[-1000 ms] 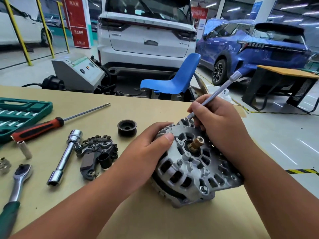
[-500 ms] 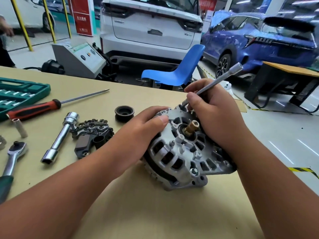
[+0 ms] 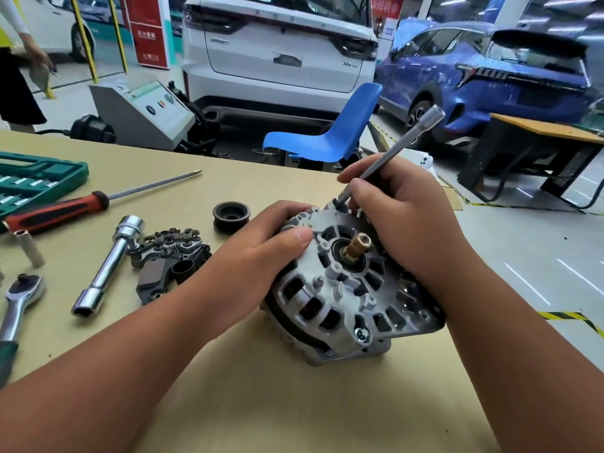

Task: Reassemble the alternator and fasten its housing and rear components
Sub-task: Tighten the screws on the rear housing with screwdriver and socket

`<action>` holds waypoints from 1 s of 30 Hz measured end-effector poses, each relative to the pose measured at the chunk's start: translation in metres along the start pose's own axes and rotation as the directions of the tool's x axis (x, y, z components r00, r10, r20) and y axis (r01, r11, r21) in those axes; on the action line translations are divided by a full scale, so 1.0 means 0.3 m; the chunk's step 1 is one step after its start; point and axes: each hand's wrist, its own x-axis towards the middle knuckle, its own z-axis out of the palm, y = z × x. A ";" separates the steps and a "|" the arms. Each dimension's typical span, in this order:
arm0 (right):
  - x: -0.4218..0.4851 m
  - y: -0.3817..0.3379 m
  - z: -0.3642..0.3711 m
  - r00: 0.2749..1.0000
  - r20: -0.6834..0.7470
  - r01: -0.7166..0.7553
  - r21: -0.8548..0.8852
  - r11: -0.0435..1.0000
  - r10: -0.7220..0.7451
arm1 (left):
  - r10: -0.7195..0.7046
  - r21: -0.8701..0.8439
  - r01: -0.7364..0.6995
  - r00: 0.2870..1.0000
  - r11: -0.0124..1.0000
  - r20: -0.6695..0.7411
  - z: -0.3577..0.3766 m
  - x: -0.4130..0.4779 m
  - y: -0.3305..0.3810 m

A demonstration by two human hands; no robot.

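The silver alternator (image 3: 343, 299) lies tilted on the tan table (image 3: 294, 403), its brass-tipped shaft (image 3: 358, 245) pointing up. My left hand (image 3: 261, 256) grips the housing's left rim, thumb on top. My right hand (image 3: 402, 220) holds a slim extension bar (image 3: 405, 143); its lower end sits on the housing's far edge, and the bolt under it is hidden. The black rectifier and regulator plate (image 3: 170, 261) lies to the left, with a black pulley (image 3: 231, 215) behind it.
A chrome tube socket (image 3: 108, 266), a red-handled screwdriver (image 3: 65, 209), a ratchet (image 3: 18, 302), a small socket (image 3: 29, 248) and a green socket case (image 3: 36, 181) lie at the left. A blue chair (image 3: 330, 132), cars and a person's arm (image 3: 29, 44) are beyond the table.
The view has shifted, so the alternator and tools sit a little lower and further left in frame. Both hands keep their hold; the bar stays on the housing's far edge.
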 end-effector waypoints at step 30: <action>-0.009 -0.009 0.005 0.995 -0.058 0.077 -0.036 0.996 -0.079 | 0.096 0.032 -0.098 0.994 0.995 0.056 -0.011 -0.011 -0.002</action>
